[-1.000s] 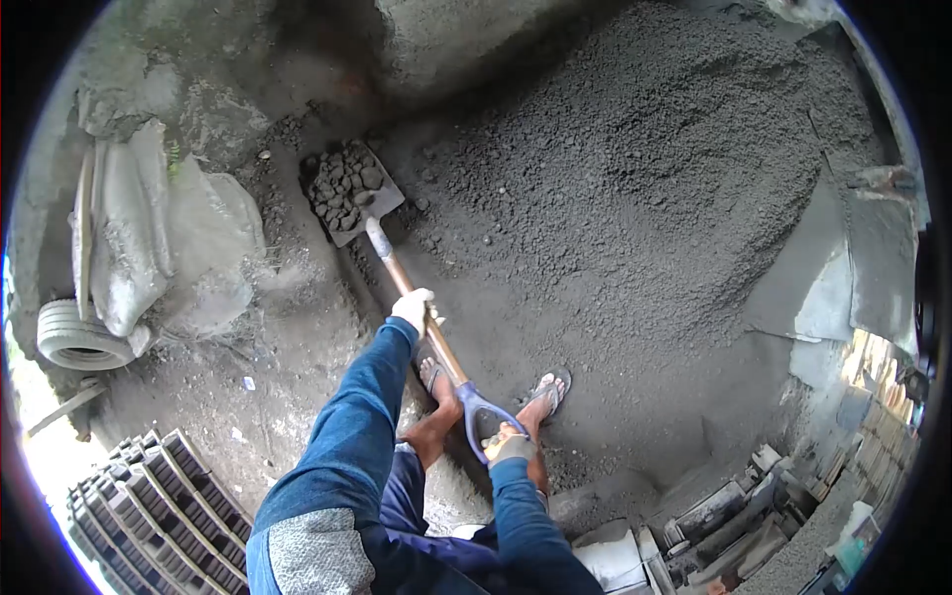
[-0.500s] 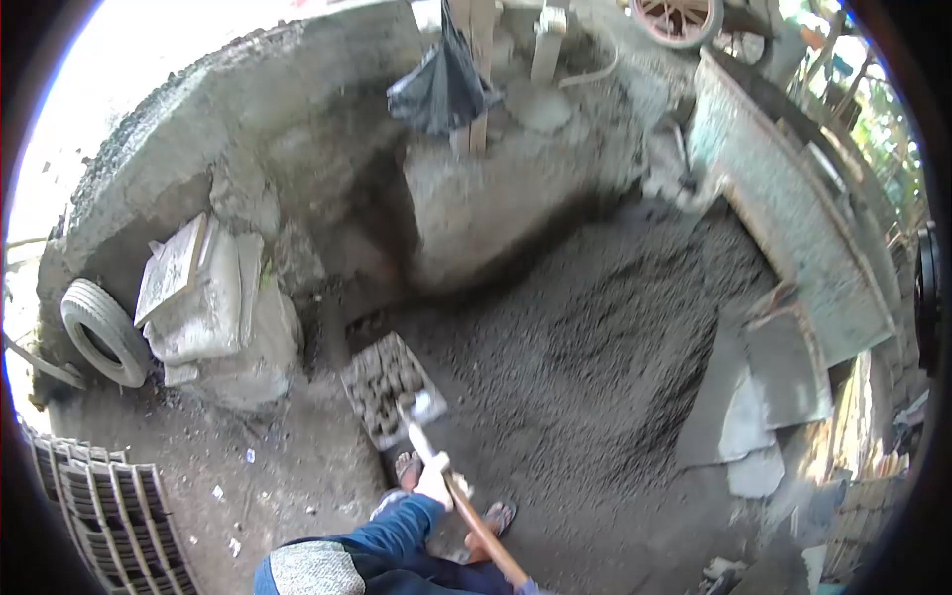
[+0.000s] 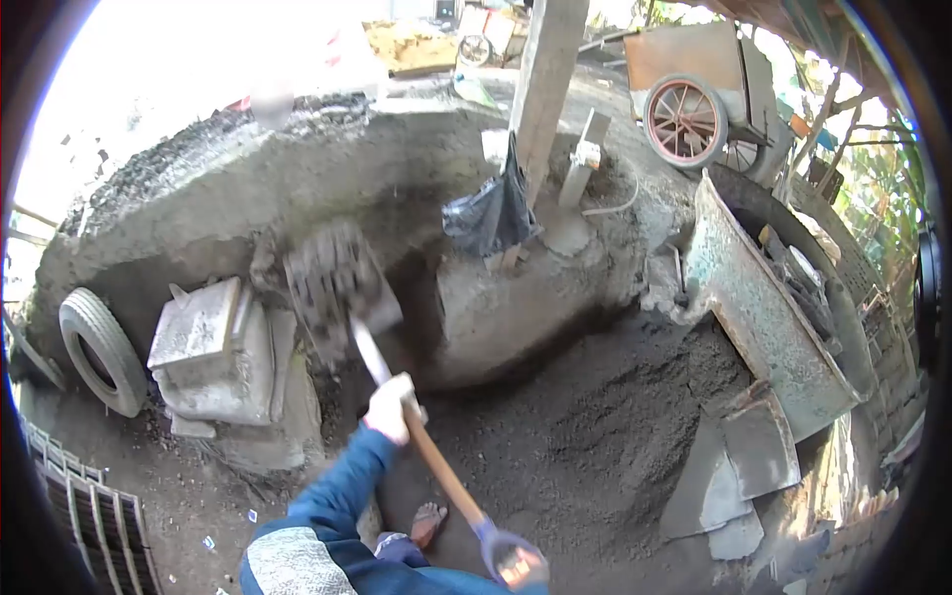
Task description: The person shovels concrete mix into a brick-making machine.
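Note:
A long-handled shovel [image 3: 446,471] runs diagonally up and left from the bottom of the view. Its square blade [image 3: 342,288] carries clumps of dark, gritty material and is raised before the concrete wall, its edges blurred. My left hand [image 3: 394,407], in a pale glove, is wrapped round the lower shaft near the blade. At the other end, my right hand [image 3: 524,568] grips the purple D-shaped handle, partly hidden by it. Below the shaft, to the right, spreads a heap of dark sand [image 3: 585,416].
On the left are a tire [image 3: 101,352] and stacked cement-coated bags [image 3: 223,352]. A black plastic bag [image 3: 491,213] hangs on a post [image 3: 545,89]. A metal trough [image 3: 769,307] leans at the right, below a wheeled cart [image 3: 684,89]. My bare foot [image 3: 428,524] is beside the sand.
The loaded blade has risen from the ground beside the sand up toward the wall. My left hand has moved up and left with the shaft. The head view has tilted upward.

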Demonstrator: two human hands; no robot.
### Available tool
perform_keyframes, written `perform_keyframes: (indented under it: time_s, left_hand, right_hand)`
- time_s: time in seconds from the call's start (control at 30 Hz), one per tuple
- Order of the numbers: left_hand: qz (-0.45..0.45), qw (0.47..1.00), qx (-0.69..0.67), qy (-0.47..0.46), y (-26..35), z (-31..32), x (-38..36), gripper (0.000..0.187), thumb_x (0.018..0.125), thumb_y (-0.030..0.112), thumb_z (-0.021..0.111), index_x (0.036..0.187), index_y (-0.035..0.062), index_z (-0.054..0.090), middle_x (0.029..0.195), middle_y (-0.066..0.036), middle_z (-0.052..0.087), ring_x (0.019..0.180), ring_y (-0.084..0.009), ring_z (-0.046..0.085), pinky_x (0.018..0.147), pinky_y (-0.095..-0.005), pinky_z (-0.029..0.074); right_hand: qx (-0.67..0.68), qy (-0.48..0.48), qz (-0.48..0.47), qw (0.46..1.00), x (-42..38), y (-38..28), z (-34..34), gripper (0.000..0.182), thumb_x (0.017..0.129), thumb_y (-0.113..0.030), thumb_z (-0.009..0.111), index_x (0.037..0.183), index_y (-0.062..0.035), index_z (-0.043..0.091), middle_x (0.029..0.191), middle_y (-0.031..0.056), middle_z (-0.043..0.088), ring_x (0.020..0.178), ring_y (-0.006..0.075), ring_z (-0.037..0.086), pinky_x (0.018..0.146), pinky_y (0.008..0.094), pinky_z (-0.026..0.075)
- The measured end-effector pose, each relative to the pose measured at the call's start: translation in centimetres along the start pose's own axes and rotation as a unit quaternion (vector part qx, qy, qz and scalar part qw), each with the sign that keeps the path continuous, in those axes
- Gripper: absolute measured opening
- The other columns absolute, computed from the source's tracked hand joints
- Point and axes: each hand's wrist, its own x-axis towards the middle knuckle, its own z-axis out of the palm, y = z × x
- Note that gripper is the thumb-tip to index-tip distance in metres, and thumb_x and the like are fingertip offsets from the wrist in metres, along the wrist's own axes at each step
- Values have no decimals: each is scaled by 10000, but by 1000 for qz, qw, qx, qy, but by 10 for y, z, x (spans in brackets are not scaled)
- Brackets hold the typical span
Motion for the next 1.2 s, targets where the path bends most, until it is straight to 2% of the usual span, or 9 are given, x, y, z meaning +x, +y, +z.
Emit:
perform_keyframes:
  time_s: [0.1,0.2,0.3,0.37,0.43,0.67,0.83,1.0,1.2]
  left_hand:
    - [185,980,76,-10,183,62,48,190,874,227,658,829,81,545,611,-43,504,489,-219,525,506,-394,504]
    - [213,963,167,12,212,79,59,223,861,232,684,847,49,558,619,-91,557,518,-263,585,513,-425,519]
    - [38,991,89,-89,130,39,30,236,881,232,685,870,24,574,643,-149,593,576,-327,619,605,-488,549]
    - [-68,997,-25,6,59,13,52,251,898,274,681,917,63,547,649,-108,535,577,-322,571,629,-533,536]
    - [-212,976,17,38,-30,4,67,288,879,316,704,947,110,515,714,-113,513,592,-336,562,630,-542,522]
    - [-472,852,53,-219,-137,83,3,213,917,258,653,794,119,549,727,-87,551,703,-303,569,882,-588,499]
    - [-526,664,94,-523,-315,187,-183,295,905,376,657,788,117,578,728,-72,574,773,-283,599,930,-603,467]
    - [-627,494,191,-571,-395,237,-329,229,941,310,607,869,97,562,774,-58,567,786,-250,593,910,-540,477]
    - [-619,364,342,-607,-416,228,-440,145,923,173,681,884,58,601,687,-77,588,605,-228,599,681,-475,568]
  right_hand:
    - [-112,-49,-92,988,22,-38,213,136,904,-197,657,850,-77,623,726,63,618,657,222,637,661,412,562]
    - [-67,-61,-71,993,31,-75,250,142,892,-185,659,805,-90,598,698,62,600,600,216,606,631,403,553]
    - [-68,-28,-162,984,14,-84,150,120,875,-86,644,978,-35,609,687,87,567,546,213,567,525,437,531]
    - [-125,200,-267,934,12,-58,67,395,872,-109,650,1232,-222,533,683,74,545,477,234,514,435,467,482]
    - [51,313,-219,923,-2,-45,-41,231,938,-203,564,1160,-262,587,717,83,565,408,249,465,392,474,435]
    - [-81,576,-221,783,-161,117,-46,335,949,-225,631,1262,-117,573,1078,100,620,918,274,609,730,550,553]
    - [179,553,-220,784,-251,249,-134,354,992,-256,601,1312,-114,550,1188,117,608,978,275,644,795,657,566]
    - [177,708,-50,682,-171,315,-95,214,878,-74,642,1092,-70,652,799,81,660,792,190,658,648,350,536]
    - [666,513,-321,435,-26,380,-3,75,915,-155,658,969,-107,679,753,92,617,692,244,603,595,437,482]
